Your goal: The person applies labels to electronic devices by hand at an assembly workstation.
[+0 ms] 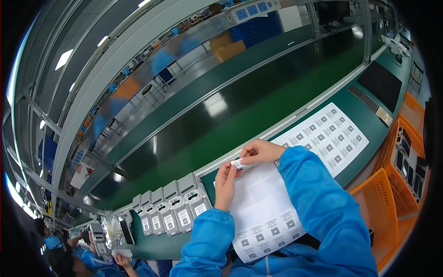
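My left hand (224, 185) and my right hand (262, 152) meet above the near edge of the green belt. Between their pinched fingertips is a small white label (237, 163), partly covered by the fingers. Below them a white label sheet (263, 201) hangs over the bench edge toward my lap. Its upper part is blank; rows of square-coded labels are on its lower part. A second label sheet (336, 134), full of printed labels, lies flat beyond my right arm. Left of my left hand, several grey devices (170, 221) stand in a row, each bearing a white coded label.
A long green conveyor belt (258, 106) runs across in front. Orange crates (379, 203) stand at the right, one holding dark-and-white devices. A black mat (379, 86) lies at the far right. At the lower left, co-workers in blue sit by a plastic bag (113, 229).
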